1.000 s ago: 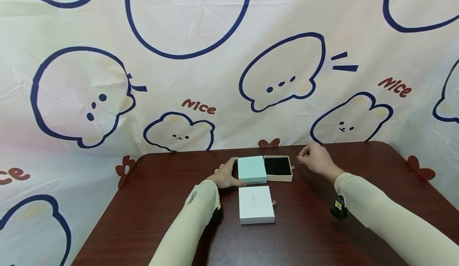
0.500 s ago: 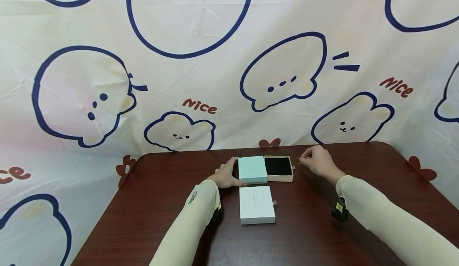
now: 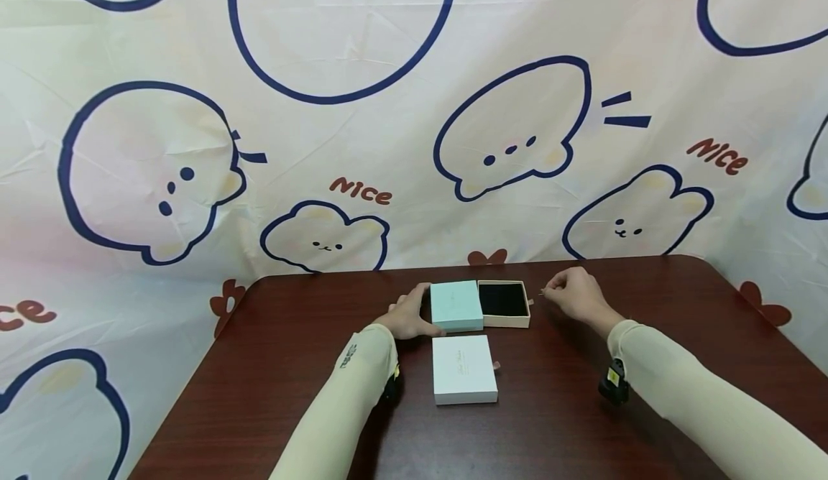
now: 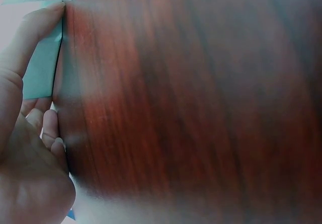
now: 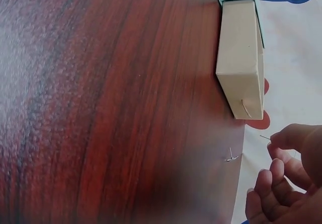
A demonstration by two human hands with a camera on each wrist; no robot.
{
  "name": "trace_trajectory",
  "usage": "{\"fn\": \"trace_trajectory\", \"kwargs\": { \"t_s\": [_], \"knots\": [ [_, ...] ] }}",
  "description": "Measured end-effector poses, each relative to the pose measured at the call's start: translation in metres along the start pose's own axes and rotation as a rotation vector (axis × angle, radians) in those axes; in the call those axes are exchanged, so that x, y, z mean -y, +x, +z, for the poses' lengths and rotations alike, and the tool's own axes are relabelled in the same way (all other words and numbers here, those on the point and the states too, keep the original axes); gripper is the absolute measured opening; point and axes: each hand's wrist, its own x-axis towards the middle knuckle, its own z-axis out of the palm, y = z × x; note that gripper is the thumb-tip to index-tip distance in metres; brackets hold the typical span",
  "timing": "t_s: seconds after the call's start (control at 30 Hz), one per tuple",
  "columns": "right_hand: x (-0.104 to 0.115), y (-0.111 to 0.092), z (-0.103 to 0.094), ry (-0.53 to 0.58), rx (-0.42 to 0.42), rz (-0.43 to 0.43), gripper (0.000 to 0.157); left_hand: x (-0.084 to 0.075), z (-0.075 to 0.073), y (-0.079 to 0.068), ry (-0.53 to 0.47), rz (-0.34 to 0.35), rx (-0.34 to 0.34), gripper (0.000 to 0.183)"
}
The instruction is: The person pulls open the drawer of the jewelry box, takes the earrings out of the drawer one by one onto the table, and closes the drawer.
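Observation:
A light-blue slide box (image 3: 456, 306) lies at the back of the table, its cream drawer (image 3: 506, 320) pulled out to the right and showing a black lining. My left hand (image 3: 407, 316) grips the sleeve at its left end, thumb along the near side; in the left wrist view the thumb lies over the teal box (image 4: 43, 73). To the right of the drawer, my right hand (image 3: 576, 295) pinches a tiny earring between thumb and forefinger; only its thin post (image 5: 264, 137) shows. A small silvery stud earring (image 5: 231, 158) stands post-up on the table near that hand.
A closed white box (image 3: 463, 370) with a ribbon tab sits nearer to me, just in front of the blue box. Ribbon pull (image 5: 245, 108) hangs from the drawer end. Behind the dark wood table (image 3: 259, 408) hangs a printed cloth (image 3: 401, 135).
My right hand has shifted very slightly, still pinching the earring to the right of the drawer. The left hand and both boxes stay put.

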Motion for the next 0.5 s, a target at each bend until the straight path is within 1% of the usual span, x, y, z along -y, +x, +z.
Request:
{"fn": "trace_trajectory", "kwargs": {
  "t_s": [0.3, 0.5],
  "knots": [
    [-0.0042, -0.0007, 0.002, 0.024, 0.019, 0.034, 0.019, 0.0001, -0.0003, 0.0, 0.003, 0.002, 0.003, 0.103],
    [-0.0048, -0.0021, 0.0032, 0.028, 0.024, 0.04, 0.02, 0.0002, -0.0006, 0.0007, 0.005, 0.008, 0.004, 0.104]
  ]
}}
